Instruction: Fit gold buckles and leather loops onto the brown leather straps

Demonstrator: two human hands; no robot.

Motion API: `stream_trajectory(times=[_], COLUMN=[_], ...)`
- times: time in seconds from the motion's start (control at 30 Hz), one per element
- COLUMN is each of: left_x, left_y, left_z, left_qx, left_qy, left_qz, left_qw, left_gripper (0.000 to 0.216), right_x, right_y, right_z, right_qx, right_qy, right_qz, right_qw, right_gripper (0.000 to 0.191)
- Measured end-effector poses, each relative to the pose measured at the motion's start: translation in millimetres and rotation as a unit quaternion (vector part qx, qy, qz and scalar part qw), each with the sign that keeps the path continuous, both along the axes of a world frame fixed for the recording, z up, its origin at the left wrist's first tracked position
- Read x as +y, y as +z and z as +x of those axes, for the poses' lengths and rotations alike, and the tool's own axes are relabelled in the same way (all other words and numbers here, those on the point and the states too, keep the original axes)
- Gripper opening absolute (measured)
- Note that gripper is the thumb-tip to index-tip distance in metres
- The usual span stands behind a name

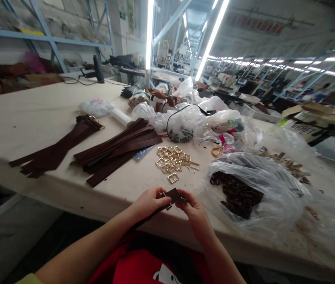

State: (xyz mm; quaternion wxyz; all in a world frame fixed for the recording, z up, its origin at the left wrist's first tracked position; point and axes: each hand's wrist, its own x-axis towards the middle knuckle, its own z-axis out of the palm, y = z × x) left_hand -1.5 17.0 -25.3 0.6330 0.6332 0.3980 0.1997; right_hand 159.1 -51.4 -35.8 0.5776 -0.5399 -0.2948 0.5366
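Observation:
Both my hands meet at the near edge of the table (22, 118). My left hand (149, 202) is closed on a dark brown leather strap (174, 194) whose tail runs back under my wrist. My right hand (193, 205) pinches the strap's end, where a small gold buckle (165, 195) sits between my fingers. A pile of gold buckles (173, 158) lies just beyond my hands. Bare brown straps (120, 150) are stacked to the left of the pile. Further left lies a bundle of straps with buckles on them (64, 144).
A clear plastic bag (262, 189) holding small dark brown leather loops lies to my right. White plastic bags (197, 116) and rolls crowd the table's middle. Orange-handled scissors (216, 151) lie beside them. A cardboard box (309, 118) stands far right. Blue shelving lines the wall.

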Motion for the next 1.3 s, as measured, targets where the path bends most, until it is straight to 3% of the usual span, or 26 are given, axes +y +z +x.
stream_trajectory(times=[0.1,0.2,0.33,0.47,0.63,0.93,1.3], left_x=[-1.5,-3.3,-7.5,-10.4,-11.1,-17.2,-17.8], left_y=[-1.1,-1.6,-2.7,-1.7,0.3,0.4,4.0], left_z=[0.4,4.5,10.7,11.1,9.1,15.3,21.3], left_qx=[0.043,0.082,0.091,0.080,0.087,0.092,0.186], left_qy=[0.010,0.008,-0.014,-0.024,-0.034,-0.033,-0.066], left_qz=[0.054,0.090,0.088,0.086,0.113,0.157,0.206], left_qw=[0.998,0.993,0.992,0.993,0.989,0.983,0.958], left_gripper=[0.026,0.028,0.028,0.028,0.025,0.024,0.025], right_x=[-2.7,-3.3,1.2,4.0,5.7,18.0,15.9], right_y=[6.2,7.2,-0.1,-4.9,-4.7,-4.8,-3.6], right_z=[-7.1,-13.3,-19.6,-21.7,-17.9,-12.2,-16.0], right_qx=[0.100,0.158,0.054,-0.032,0.130,0.341,0.222], right_qy=[-0.005,-0.033,-0.107,-0.102,-0.075,-0.092,-0.137], right_qz=[-0.018,0.010,0.051,0.089,0.042,0.012,0.036], right_qw=[0.995,0.987,0.991,0.990,0.988,0.936,0.965], right_gripper=[0.036,0.030,0.031,0.033,0.036,0.033,0.028])
